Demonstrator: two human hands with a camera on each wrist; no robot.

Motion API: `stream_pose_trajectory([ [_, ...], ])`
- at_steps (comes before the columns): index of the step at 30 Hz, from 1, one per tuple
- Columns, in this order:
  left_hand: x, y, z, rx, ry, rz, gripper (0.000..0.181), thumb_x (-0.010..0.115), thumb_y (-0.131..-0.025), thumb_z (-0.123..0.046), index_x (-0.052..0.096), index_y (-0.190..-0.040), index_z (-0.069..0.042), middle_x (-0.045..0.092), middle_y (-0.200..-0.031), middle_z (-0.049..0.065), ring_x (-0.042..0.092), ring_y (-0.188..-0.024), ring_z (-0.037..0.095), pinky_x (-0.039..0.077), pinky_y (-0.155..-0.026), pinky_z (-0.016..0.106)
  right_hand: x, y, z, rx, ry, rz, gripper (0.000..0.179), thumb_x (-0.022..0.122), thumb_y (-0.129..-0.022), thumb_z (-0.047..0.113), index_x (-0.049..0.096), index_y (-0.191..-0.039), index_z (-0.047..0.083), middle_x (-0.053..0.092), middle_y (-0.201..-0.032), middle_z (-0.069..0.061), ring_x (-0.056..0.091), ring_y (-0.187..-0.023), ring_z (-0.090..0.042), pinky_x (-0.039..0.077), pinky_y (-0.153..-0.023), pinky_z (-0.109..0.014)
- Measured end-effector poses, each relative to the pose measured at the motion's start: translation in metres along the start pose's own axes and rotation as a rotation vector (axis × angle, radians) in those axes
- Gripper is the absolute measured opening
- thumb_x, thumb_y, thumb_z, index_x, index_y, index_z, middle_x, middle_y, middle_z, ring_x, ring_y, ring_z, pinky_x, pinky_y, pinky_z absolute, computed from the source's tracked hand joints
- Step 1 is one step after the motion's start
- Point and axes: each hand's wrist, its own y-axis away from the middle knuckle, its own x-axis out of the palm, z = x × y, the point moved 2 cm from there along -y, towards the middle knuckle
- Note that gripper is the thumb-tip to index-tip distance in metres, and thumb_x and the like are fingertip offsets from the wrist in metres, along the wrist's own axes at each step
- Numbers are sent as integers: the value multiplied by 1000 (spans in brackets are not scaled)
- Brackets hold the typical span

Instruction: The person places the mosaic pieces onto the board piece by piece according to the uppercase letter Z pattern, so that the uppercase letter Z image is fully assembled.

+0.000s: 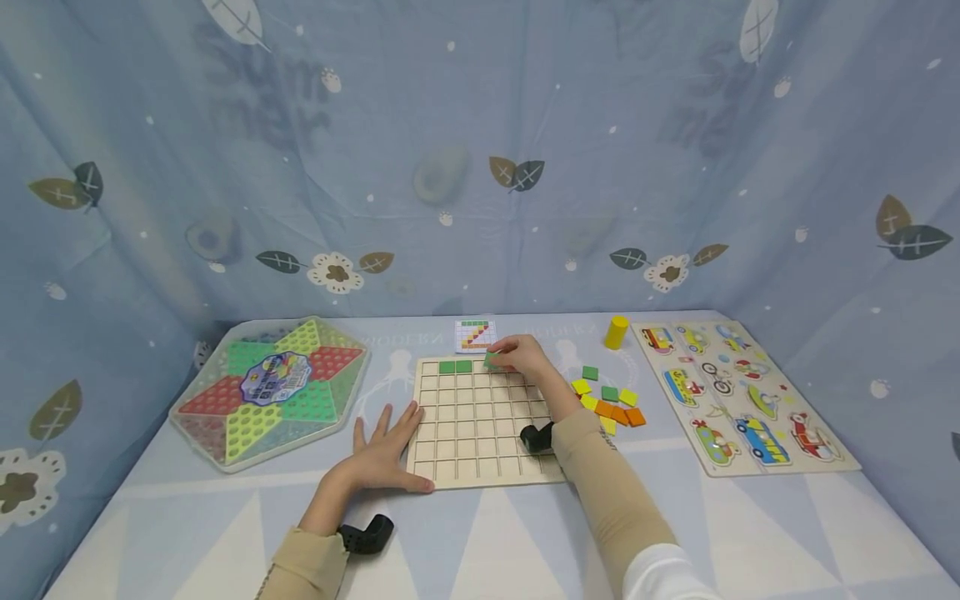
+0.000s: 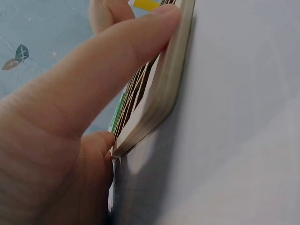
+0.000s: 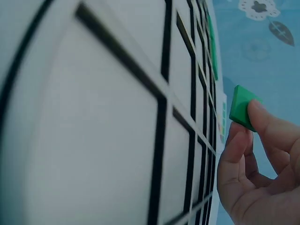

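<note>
My right hand (image 1: pixel 525 357) pinches a green square tile (image 3: pixel 241 107) between thumb and fingers, close over the back row of a wooden grid board (image 1: pixel 465 429). Two green tiles (image 1: pixel 456 367) lie side by side in that row, left of the pinched one. Spread flat at the board's left side is my left hand (image 1: pixel 382 461). Its fingertips are at the left edge, and its thumb (image 2: pixel 140 42) rests on the front left corner. Behind the board lies a small card (image 1: pixel 476 336) printed with a coloured square pattern.
Several green, yellow and orange tiles (image 1: pixel 609 394) lie loose right of the board, partly behind the right arm. A yellow cylinder (image 1: pixel 617 332) stands behind them. A vehicle puzzle board (image 1: pixel 705 400) lies far right, and a hexagonal star game board (image 1: pixel 217 367) far left.
</note>
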Motion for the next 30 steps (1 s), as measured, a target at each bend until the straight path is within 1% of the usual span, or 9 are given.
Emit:
stream_pose_trajectory([
  [5,-1,0,-1,-2,3,-1,117,74,-63,-60,14,-149,-9,6,-156,9,-7,-138,43,-15,-98,67,13,-8,3,2,50,-11,17,65,-85,4,69,-101,0,59,-89,-8,49,-63,-12,45,-61,-24],
  [8,-2,0,-2,-2,0,-2,117,74,-63,-60,14,-149,-8,7,-155,10,-7,-138,44,-15,-98,67,17,-11,6,-9,119,-22,14,64,-85,4,70,-98,1,61,-90,-9,53,-65,-13,47,-61,-24],
  [11,-2,1,-3,0,-2,1,117,74,-63,-59,14,-149,-7,7,-155,11,-8,-138,44,-14,-97,67,20,-13,7,-5,167,-40,11,65,-84,2,69,-94,0,62,-91,-11,59,-70,-17,50,-63,-26],
  [13,-2,1,-3,-3,-4,5,117,74,-63,-59,14,-149,-7,6,-155,10,-8,-138,44,-15,-98,67,22,-14,8,0,223,-60,9,68,-82,3,69,-90,2,62,-91,-10,60,-75,-19,51,-67,-28],
  [17,-2,1,-2,-8,-4,5,117,74,-63,-60,13,-149,-8,6,-155,10,-8,-138,43,-16,-98,67,24,-16,11,15,359,-85,5,71,-79,6,70,-84,6,64,-91,-7,58,-81,-20,49,-74,-32],
  [21,-1,0,-1,-12,-2,0,119,74,-62,-61,13,-149,-9,6,-156,9,-8,-138,43,-16,-98,66,24,-15,12,0,443,-67,11,72,-79,8,71,-89,9,64,-95,-7,57,-86,-22,48,-76,-35],
  [23,0,-1,0,-12,0,0,119,74,-62,-62,13,-149,-9,6,-156,8,-8,-138,42,-16,-98,66,22,-14,12,-12,449,-51,17,72,-78,9,70,-95,9,63,-99,-9,57,-88,-23,48,-77,-36],
  [25,1,-1,1,-11,1,-1,119,73,-62,-63,13,-149,-10,7,-156,7,-8,-139,41,-16,-98,66,18,-13,10,-18,419,-41,23,73,-78,11,68,-101,9,61,-101,-10,56,-90,-24,48,-77,-36],
  [30,2,-2,2,-10,9,-3,119,73,-62,-63,13,-149,-10,7,-156,7,-8,-139,40,-17,-98,65,1,-11,4,-6,277,-56,29,71,-82,12,64,-109,6,58,-102,-13,55,-90,-25,47,-73,-35],
])
